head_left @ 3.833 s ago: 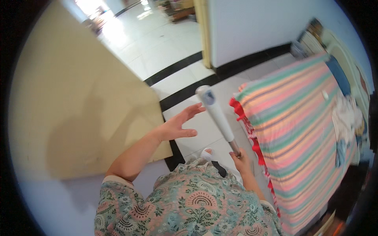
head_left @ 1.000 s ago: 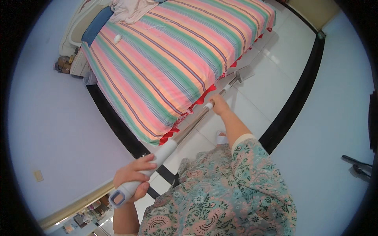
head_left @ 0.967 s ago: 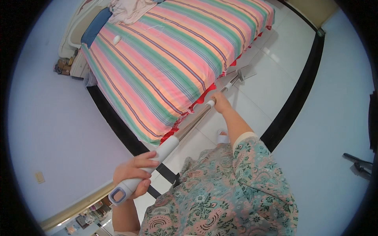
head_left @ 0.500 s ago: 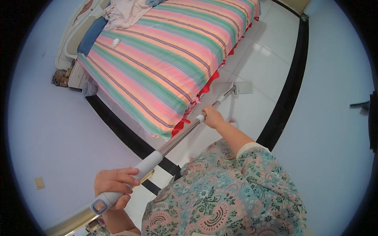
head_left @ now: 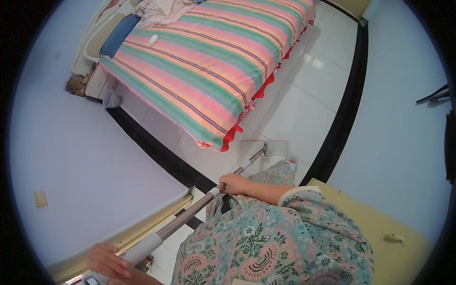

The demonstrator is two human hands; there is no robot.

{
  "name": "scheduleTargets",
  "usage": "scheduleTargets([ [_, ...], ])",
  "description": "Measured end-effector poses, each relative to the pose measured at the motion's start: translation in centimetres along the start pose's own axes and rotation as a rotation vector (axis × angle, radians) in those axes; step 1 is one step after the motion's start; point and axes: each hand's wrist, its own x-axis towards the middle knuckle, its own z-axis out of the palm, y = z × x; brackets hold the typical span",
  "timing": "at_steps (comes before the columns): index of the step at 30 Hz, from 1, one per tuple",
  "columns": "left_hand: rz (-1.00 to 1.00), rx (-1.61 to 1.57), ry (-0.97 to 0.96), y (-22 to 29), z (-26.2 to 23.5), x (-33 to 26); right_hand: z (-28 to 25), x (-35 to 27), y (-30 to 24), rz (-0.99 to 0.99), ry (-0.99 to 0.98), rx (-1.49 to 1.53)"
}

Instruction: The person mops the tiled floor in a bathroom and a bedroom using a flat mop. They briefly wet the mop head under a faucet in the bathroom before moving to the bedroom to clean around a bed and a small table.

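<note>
A flat mop runs diagonally across the view, its metal pole (head_left: 187, 213) ending in a flat rectangular head (head_left: 278, 147) on the white tiled floor near the bed's corner. At lower left, my left hand (head_left: 108, 260) is closed around the light grey handle grip (head_left: 141, 249), near its top end. My right hand (head_left: 233, 184) wraps the pole farther down, just below a white collar (head_left: 213, 192). My slippered foot (head_left: 292, 162) stands close to the mop head's right end.
A bed (head_left: 199, 61) with a striped cover stands ahead. Beside it are a bedside cabinet (head_left: 100, 84) and a wastebasket (head_left: 112, 99). Black skirting (head_left: 339, 135) lines the right wall. A yellowish door (head_left: 365, 228) is at lower right, a door frame (head_left: 114, 242) at lower left.
The mop has been drawn back toward me, its head sliding nearer along the floor. Both hands have moved down and left with it, and my foot has come into view.
</note>
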Motion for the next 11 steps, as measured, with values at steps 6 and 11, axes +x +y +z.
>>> scheduleTargets([
  [6, -0.189, -0.236, 0.371, 2.7, 1.8, -4.6, -2.7, -0.5, -3.8, -0.151, 0.152, -0.104],
  [11, -0.315, -0.391, 0.920, 3.5, 6.4, 0.2, -6.8, 0.7, -2.6, -0.128, 0.321, -0.084],
])
